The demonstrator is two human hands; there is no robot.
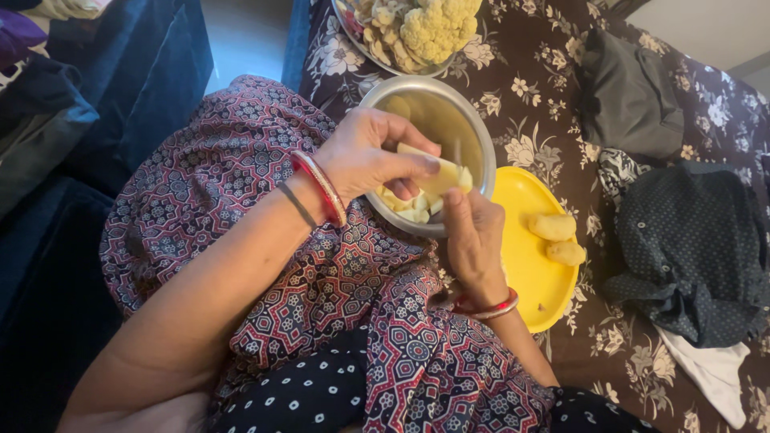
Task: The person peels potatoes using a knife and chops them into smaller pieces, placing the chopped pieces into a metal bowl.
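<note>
Steel round bowl [473, 132] holds cut potato pieces [407, 207]; over it, left hand [365, 156] and right hand [475, 240] grasp another pale potato piece [437, 175]. Beside the bowl, two peeled potatoes [559, 239] wait uncut.

Single head view, looking steeply down, close over lap and steel bowl [449, 112]; no second view.

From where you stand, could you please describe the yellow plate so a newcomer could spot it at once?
Start at the brown floral bedspread and find the steel bowl beneath the hands. The yellow plate lies just right of that bowl. It is the only bright yellow, flat dish, holding two peeled potatoes.
</note>
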